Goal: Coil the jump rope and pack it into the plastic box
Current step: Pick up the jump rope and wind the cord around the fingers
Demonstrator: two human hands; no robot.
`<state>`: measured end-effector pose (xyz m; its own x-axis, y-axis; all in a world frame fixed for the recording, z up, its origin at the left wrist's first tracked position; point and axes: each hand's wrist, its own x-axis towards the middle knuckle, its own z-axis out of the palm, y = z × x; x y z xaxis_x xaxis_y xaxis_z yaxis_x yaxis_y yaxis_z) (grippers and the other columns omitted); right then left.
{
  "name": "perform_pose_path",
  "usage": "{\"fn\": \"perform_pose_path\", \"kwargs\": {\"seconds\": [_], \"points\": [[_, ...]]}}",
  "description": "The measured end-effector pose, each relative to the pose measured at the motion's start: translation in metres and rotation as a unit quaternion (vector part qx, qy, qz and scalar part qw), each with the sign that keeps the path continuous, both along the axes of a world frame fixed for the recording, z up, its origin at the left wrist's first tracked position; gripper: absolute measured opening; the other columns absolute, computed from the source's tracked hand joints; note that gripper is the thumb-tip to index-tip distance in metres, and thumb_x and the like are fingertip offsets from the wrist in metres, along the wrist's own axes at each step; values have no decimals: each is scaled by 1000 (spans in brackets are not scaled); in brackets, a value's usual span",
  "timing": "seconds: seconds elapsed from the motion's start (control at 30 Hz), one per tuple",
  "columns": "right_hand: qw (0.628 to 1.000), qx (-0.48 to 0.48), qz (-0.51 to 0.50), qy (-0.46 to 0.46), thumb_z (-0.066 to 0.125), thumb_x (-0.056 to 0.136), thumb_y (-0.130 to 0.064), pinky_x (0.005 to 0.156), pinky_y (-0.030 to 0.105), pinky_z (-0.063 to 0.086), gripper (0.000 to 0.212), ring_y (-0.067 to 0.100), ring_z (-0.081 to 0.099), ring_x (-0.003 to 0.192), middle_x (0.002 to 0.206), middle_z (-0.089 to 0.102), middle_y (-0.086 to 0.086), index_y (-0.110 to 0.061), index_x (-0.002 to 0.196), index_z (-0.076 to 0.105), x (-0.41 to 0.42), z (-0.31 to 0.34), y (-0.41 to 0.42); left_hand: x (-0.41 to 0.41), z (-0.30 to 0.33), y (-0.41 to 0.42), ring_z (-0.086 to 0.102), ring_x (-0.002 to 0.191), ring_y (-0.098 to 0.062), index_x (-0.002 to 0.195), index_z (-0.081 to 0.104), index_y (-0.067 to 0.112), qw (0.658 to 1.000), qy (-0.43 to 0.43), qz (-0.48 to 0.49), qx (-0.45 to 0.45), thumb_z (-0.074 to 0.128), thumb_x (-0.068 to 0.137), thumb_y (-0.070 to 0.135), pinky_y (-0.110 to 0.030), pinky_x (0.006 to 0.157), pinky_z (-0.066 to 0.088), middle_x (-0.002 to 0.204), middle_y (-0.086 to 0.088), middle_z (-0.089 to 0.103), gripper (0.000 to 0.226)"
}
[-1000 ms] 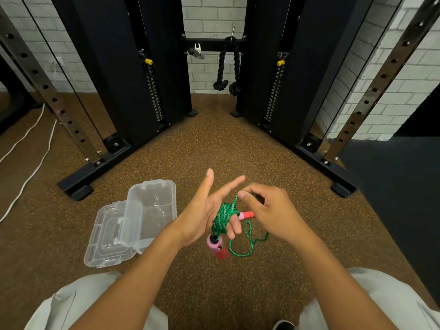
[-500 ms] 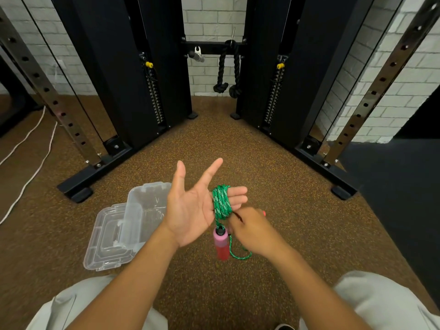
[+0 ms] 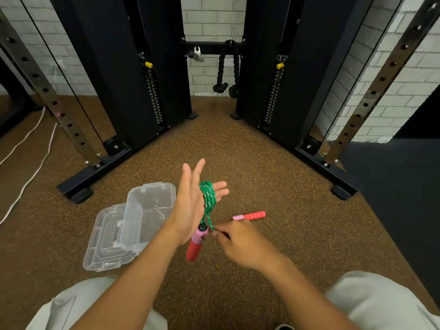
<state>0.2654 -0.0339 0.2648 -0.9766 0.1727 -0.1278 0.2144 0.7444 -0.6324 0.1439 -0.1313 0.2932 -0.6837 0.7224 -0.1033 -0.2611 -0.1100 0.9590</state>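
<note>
While the right hand (image 3: 240, 244) sits nearest, low over the floor with its fingers curled to pinch the green jump rope (image 3: 208, 197) close to a handle, the left hand (image 3: 194, 206) is raised just beyond it, palm turned inward and fingers straight and slightly fanned. The rope is coiled in several turns round the left hand's lower fingers. One red and pink handle (image 3: 196, 244) hangs below the left palm; the second handle (image 3: 250, 215) juts out to the right past the right hand's knuckles. To the left, the clear plastic box (image 3: 148, 210) rests partly on its lid (image 3: 107, 244) on the speckled brown floor (image 3: 238, 163). Farther off stands the black cable machine (image 3: 114, 67), with a black rope attachment (image 3: 228, 67) hanging between its columns before the white brick wall (image 3: 209, 13).
</note>
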Motion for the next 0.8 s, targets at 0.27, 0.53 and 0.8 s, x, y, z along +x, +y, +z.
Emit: {"fn": "perform_pose_path", "kwargs": {"seconds": [0.27, 0.53, 0.8], "points": [[996, -3, 11, 91, 53, 94, -33, 55, 39, 48, 25, 13, 55, 55, 69, 65, -2, -17, 82, 68, -2, 15, -6, 3, -11, 14, 66, 101, -28, 156, 18, 48, 986, 89, -18, -141, 9, 83, 87, -44, 99, 48, 116, -21, 67, 83], [982, -36, -76, 168, 63, 97, -21, 58, 11, 34, 13, -2, 54, 61, 71, 63, -16, -21, 91, 74, 1, 33, 16, 12, -10, 2, 18, 154, -7, 157, 20, 49, 979, 60, -146, -127, 0, 90, 80, -40, 127, 17, 171, 5, 15, 76], [973, -85, -132, 168, 65, 98, -28, 62, 16, 38, 12, 0, 57, 54, 60, 66, -11, -23, 92, 75, 3, 35, 33, 11, -3, -1, 65, 64, -27, 160, 19, 41, 974, 17, -208, -93, 0, 87, 82, -32, 67, 57, 87, -26, 70, 87]]}}
